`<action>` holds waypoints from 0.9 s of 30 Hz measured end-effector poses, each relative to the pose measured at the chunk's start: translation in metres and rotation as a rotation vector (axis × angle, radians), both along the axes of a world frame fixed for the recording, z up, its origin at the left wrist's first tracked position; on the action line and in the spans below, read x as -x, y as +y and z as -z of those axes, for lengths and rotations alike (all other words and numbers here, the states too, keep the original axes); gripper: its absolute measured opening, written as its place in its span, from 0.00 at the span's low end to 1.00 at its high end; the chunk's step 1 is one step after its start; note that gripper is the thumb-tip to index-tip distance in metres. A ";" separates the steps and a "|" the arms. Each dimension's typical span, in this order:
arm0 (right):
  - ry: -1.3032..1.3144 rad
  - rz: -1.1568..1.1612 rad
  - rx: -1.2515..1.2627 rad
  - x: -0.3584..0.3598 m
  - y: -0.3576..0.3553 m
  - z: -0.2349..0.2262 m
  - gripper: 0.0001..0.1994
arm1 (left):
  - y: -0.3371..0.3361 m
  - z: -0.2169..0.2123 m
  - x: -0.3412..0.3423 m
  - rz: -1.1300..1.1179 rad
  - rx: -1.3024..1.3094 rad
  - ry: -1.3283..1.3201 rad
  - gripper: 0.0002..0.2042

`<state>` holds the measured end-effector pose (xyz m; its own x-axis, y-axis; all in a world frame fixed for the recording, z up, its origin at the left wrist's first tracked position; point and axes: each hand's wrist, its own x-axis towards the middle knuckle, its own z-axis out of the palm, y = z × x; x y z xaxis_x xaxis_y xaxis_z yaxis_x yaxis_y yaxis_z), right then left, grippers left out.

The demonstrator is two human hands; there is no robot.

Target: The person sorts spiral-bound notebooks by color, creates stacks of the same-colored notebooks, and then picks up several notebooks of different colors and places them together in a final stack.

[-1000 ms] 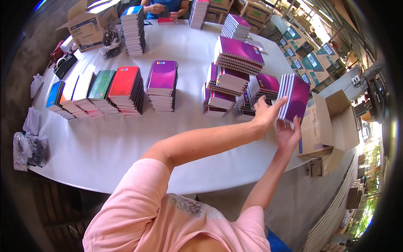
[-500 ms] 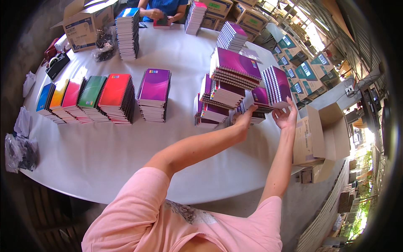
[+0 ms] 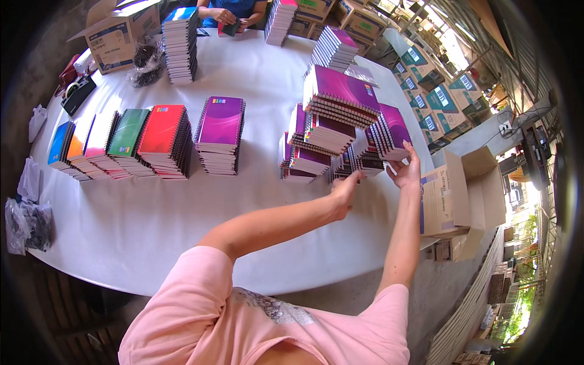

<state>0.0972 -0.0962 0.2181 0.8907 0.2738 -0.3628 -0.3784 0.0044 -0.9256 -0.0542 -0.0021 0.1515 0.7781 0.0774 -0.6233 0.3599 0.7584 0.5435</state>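
Note:
My right hand (image 3: 406, 171) grips the lower right edge of a bundle of purple spiral notebooks (image 3: 394, 125), which sits on top of a shorter notebook stack (image 3: 368, 163). My left hand (image 3: 344, 193) is at the front foot of that stack, its fingers stretched toward the spiral edges and holding nothing that I can see. Just left of it rises a tall, uneven pile of purple notebooks (image 3: 340, 94), laid crosswise in layers. Farther left stands a neat stack of purple notebooks (image 3: 221, 125).
Stacks of red (image 3: 162, 131), green (image 3: 129, 137) and blue (image 3: 61, 143) notebooks lean in a row at left. An open carton (image 3: 447, 194) stands by the table's right edge. Across the white table (image 3: 243, 243), a person (image 3: 234, 15) handles a small dark item. A tape dispenser (image 3: 79, 94) lies far left.
The purple notebook bundle under my right hand has shifted left and settled over the short stack. My left hand has drawn down and slightly left, away from between the stacks.

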 end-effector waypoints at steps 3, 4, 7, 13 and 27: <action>-0.001 -0.052 0.005 -0.002 -0.002 -0.003 0.37 | -0.008 -0.016 0.038 0.048 -0.053 -0.127 0.28; 0.008 -0.094 0.009 -0.007 -0.006 -0.003 0.37 | -0.009 -0.024 0.052 0.053 -0.050 -0.127 0.28; 0.066 -0.159 0.001 -0.032 -0.020 0.004 0.37 | 0.001 -0.066 0.105 0.287 0.036 -0.486 0.25; 0.072 -0.147 0.081 -0.002 -0.004 -0.016 0.43 | 0.057 -0.133 0.207 0.163 0.084 -1.209 0.30; -0.203 0.513 -0.564 0.076 -0.041 0.013 0.36 | 0.042 -0.221 0.375 -0.718 -0.755 -0.854 0.14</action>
<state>0.0208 -0.1375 0.2050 0.9896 -0.0948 -0.1082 -0.0260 0.6219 -0.7827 -0.4292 0.0401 0.3724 0.5415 0.7352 0.4077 -0.6458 0.0534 0.7616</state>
